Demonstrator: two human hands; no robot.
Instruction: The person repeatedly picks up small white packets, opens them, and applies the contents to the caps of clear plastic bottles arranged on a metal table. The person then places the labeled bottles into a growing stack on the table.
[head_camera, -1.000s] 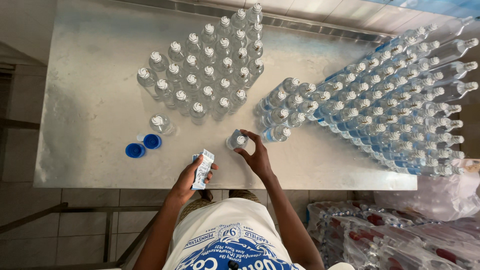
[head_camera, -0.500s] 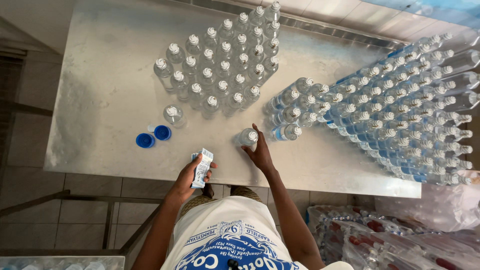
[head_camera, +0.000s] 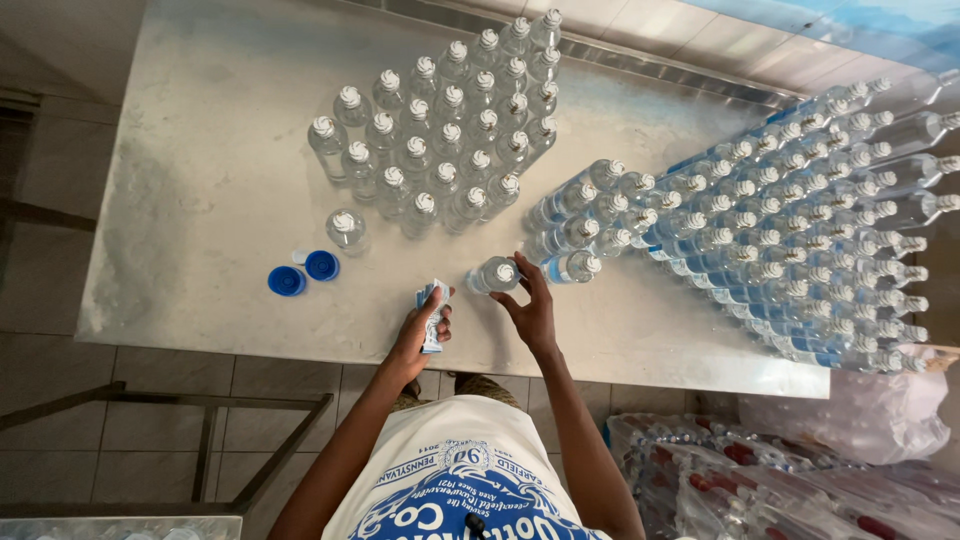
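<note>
My left hand (head_camera: 418, 330) holds a small stack of blue-and-white paper labels (head_camera: 433, 312) near the front edge of the steel table (head_camera: 200, 200). My right hand (head_camera: 528, 303) grips a clear plastic bottle with a white cap (head_camera: 493, 274), standing just in front of me. Behind it stands a group of several unlabelled capped bottles (head_camera: 440, 140). To the right, a large block of several labelled bottles (head_camera: 770, 220) fills the table.
A single clear bottle (head_camera: 346, 230) stands apart at the left, with two blue caps (head_camera: 304, 272) beside it. Shrink-wrapped bottle packs (head_camera: 780, 480) lie on the floor at the lower right. A metal frame (head_camera: 200, 420) stands below the table on the tiled floor.
My view has shifted slightly. My right hand stays on the bottle, and my left hand keeps the labels close beside it.
</note>
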